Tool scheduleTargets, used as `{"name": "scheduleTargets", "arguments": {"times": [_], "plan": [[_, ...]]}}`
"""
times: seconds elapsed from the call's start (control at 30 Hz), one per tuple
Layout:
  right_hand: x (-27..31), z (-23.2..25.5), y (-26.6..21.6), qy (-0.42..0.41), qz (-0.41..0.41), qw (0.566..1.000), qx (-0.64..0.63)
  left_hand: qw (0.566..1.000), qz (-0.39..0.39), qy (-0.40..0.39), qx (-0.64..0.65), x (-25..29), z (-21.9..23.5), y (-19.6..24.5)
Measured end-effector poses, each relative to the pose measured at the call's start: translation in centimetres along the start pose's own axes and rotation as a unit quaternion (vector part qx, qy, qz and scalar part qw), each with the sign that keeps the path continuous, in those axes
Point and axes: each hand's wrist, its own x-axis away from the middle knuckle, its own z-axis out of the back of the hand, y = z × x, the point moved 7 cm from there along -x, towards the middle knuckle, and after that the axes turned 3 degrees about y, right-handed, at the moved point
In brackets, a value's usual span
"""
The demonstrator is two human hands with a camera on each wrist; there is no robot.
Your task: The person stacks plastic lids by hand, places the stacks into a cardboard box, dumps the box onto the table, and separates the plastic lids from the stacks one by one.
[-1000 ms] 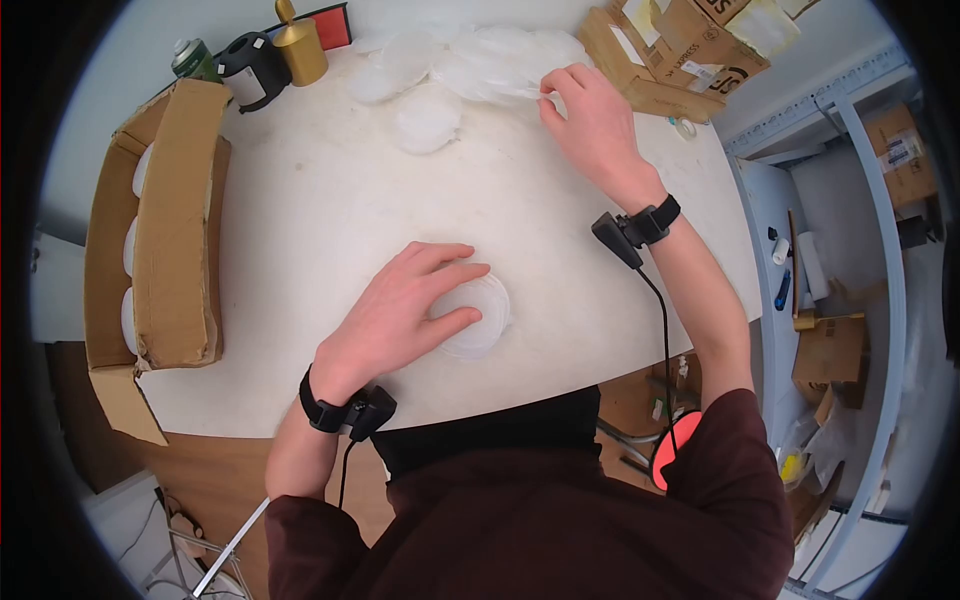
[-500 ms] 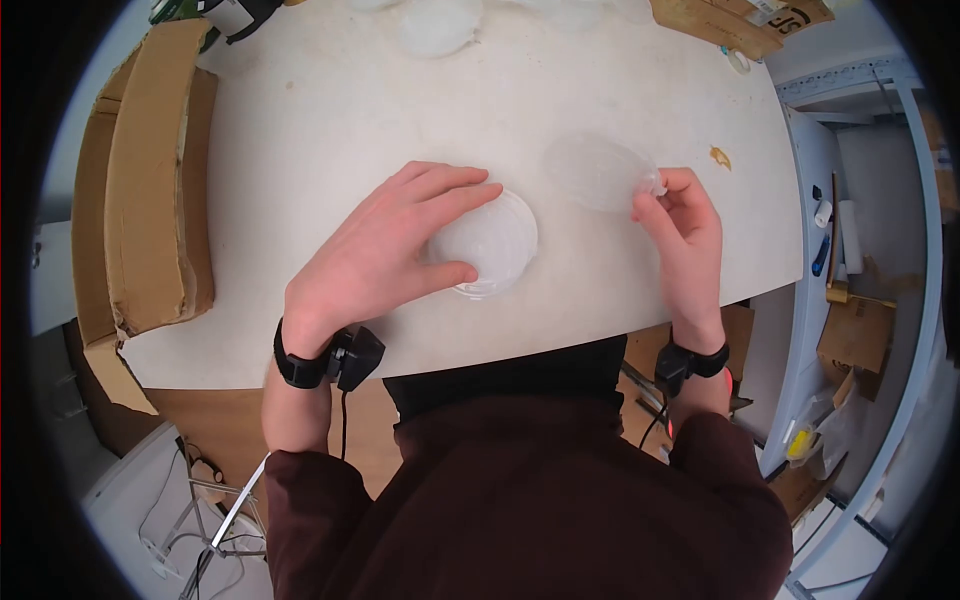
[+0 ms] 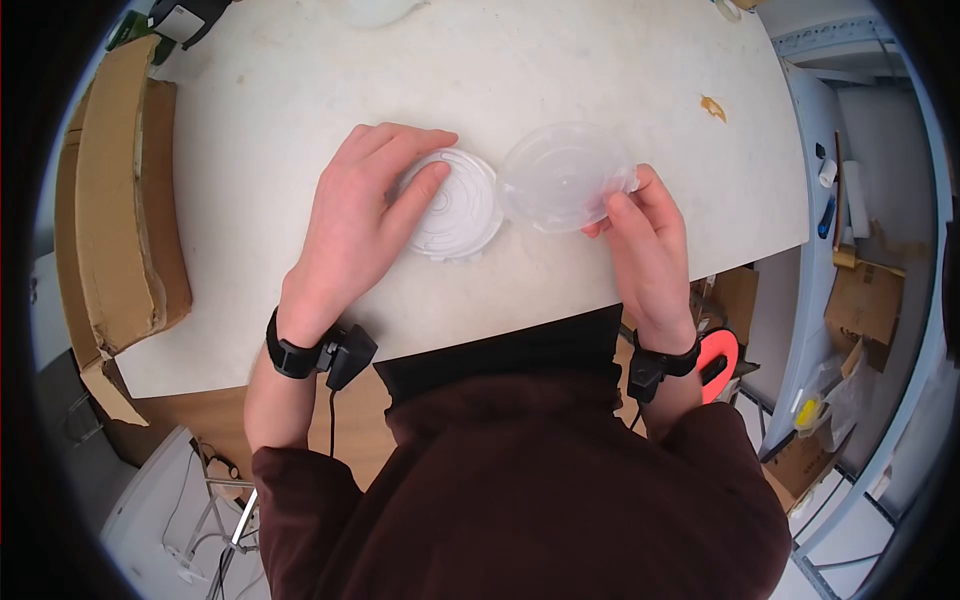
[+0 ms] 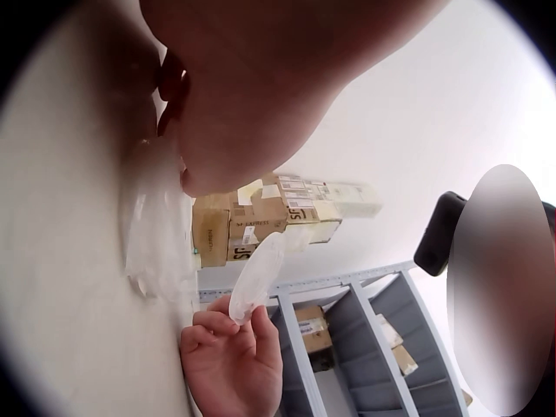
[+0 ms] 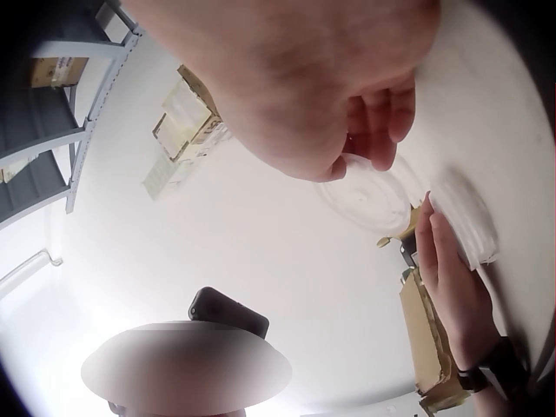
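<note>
A stack of clear round plastic lids (image 3: pixel 465 215) sits on the table, its layered edge visible in the left wrist view. My left hand (image 3: pixel 350 215) holds the stack from its left side, fingers curved over the far edge and thumb over the top; part of it is covered. To the right, my right hand (image 3: pixel 650 250) pinches one thin clear lid (image 3: pixel 565 175) by its right edge. That lid is tilted and its left edge comes close to the stack; whether they touch I cannot tell. It also shows in the left wrist view above the right fingers.
A long open cardboard box (image 3: pixel 135 200) stands at the table's left edge. Another clear lid (image 3: pixel 380 8) lies at the far side. A small orange-brown scrap (image 3: pixel 713 108) is on the right of the table (image 3: pixel 300 90). Shelving (image 3: pixel 800 150) stands beyond its right edge.
My right hand has brought a single lid from the pile at the back to beside the stack. The left hand and the stack have shifted slightly left, and the view has tipped downward.
</note>
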Motion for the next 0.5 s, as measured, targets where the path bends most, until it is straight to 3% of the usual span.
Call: {"name": "scheduleTargets", "arguments": {"times": [0.33, 0.5], "plan": [[0.2, -0.5, 0.2, -0.010, 0.027, 0.999, 0.033, 0.997, -0.048, 0.058, -0.015, -0.3, -0.9, 0.3], [0.4, -2.8, 0.7, -0.056, -0.042, 0.997, -0.034, 0.997, -0.052, 0.053, -0.009, -0.4, -1.3, 0.2]]}}
